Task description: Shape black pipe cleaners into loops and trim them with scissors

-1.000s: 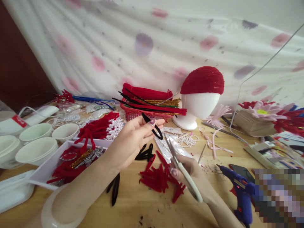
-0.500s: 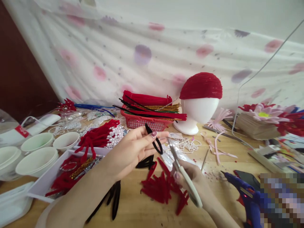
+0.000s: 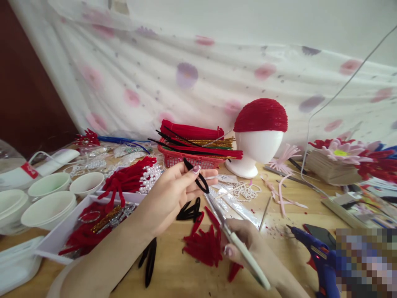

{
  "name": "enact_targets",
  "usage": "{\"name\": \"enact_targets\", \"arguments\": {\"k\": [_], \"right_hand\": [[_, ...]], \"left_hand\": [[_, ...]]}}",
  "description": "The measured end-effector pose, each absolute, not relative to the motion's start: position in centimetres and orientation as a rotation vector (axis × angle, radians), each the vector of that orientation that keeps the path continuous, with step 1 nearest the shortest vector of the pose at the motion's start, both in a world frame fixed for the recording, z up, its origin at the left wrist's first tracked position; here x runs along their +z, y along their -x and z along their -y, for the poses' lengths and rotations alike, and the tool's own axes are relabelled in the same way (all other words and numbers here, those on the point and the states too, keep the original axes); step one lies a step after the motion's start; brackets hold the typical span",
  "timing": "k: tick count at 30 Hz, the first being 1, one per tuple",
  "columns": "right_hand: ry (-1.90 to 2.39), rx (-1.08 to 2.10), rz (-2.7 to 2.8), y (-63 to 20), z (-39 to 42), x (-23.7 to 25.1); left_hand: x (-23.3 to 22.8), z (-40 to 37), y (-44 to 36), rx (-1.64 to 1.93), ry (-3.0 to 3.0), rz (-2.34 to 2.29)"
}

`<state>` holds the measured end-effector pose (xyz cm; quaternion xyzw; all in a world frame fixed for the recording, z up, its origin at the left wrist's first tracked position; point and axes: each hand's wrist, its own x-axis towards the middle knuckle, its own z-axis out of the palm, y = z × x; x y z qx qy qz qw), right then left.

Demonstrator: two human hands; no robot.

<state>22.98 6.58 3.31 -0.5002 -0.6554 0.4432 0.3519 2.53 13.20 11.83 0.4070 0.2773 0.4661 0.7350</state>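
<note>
My left hand (image 3: 173,194) pinches a black chenille loop (image 3: 197,178) between thumb and fingers, held above the wooden table (image 3: 192,277). My right hand (image 3: 248,248) grips white-handled scissors (image 3: 238,248), whose blades point up toward the lower end of the black loop and nearly touch it. Under both hands lie a pile of short red chenille pieces (image 3: 204,244) and some black petal-shaped loops (image 3: 189,209). More black loops (image 3: 150,258) rest beside my left forearm.
A red basket of chenille stems (image 3: 192,149) and a white foam head with a red cap (image 3: 259,132) stand behind. White bowls (image 3: 46,194) and a tray of red pieces (image 3: 93,219) are at left. A blue glue gun (image 3: 319,260) lies at right.
The scissors have tilted and their tips have risen closer to the black loop. My left hand has shifted slightly left and up with the loop.
</note>
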Motion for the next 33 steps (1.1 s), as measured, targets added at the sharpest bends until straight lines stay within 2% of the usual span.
{"name": "enact_targets", "arguments": {"k": [5, 11, 16, 22, 33], "right_hand": [[1.486, 1.090, 1.848, -22.3, -5.9, 4.4], [1.526, 1.168, 1.800, -22.3, -6.0, 4.3], [1.453, 1.205, 1.792, -22.5, -6.2, 3.7], [1.307, 1.450, 1.636, -23.2, -6.1, 2.3], [1.224, 1.414, 1.683, -23.0, -6.3, 3.0]], "left_hand": [[11.5, -13.1, -2.6, 0.937, -1.112, -0.626], [10.9, -13.5, -2.4, 0.831, -1.257, -0.685], [11.2, -13.6, -2.5, 0.837, -1.173, -0.747], [11.1, -13.5, -2.9, 0.836, -1.165, -0.798], [9.5, -13.9, -2.7, 0.938, -1.243, -0.719]]}}
